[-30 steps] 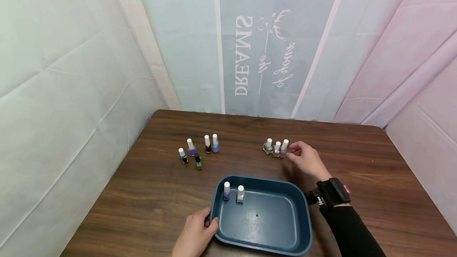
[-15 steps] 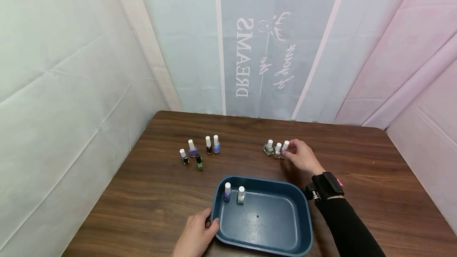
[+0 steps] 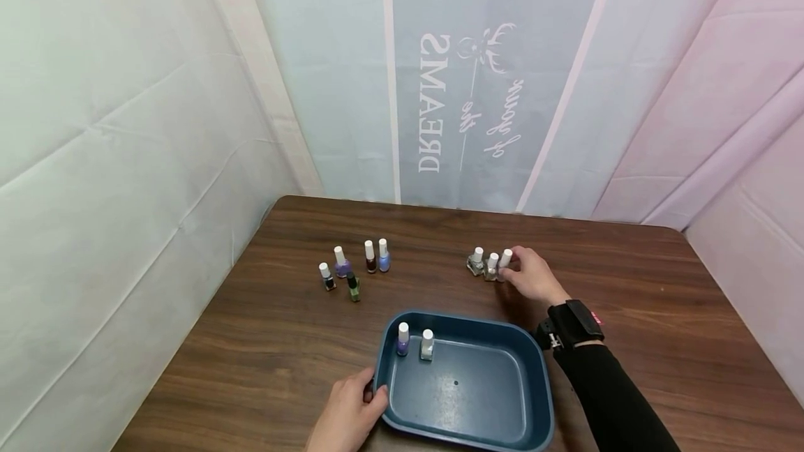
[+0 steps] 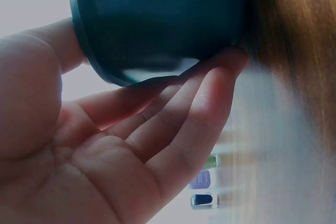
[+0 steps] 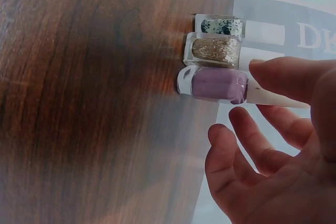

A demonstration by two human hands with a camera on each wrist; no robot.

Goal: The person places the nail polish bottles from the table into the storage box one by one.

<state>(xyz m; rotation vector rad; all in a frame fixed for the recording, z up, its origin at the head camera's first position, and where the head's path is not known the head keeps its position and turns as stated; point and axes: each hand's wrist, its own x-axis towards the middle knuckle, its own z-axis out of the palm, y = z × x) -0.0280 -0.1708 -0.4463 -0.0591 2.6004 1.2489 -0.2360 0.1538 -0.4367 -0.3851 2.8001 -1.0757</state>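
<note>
My left hand (image 3: 349, 407) grips the left wall of a blue plastic tray (image 3: 465, 441), thumb at the rim and fingers along the outside. In the left wrist view the tray's dark side (image 4: 157, 24) rises between thumb and fingers. My right hand (image 3: 532, 275) pinches the white cap of a light purple nail polish bottle (image 5: 218, 84) between thumb and index finger. That bottle stands upright at the right end of a row, beside a gold glitter nail polish (image 5: 215, 51) and a dark-flecked one (image 5: 220, 26). Two bottles stand inside the tray: one purple (image 3: 403, 344), one clear-silver (image 3: 427, 349).
Left of centre on the wooden table (image 3: 264, 340) stands a loose group of polishes: a black one (image 3: 328, 280), a purple one (image 3: 342, 268), a black-capped green one (image 3: 354, 290), a dark brown one (image 3: 370, 261) and a blue one (image 3: 384, 260). Fabric curtains (image 3: 471, 103) hang behind.
My right hand has closed in from the right, and its thumb and index finger now pinch the light purple bottle's cap. The left hand stays on the tray; the view has shifted slightly.
</note>
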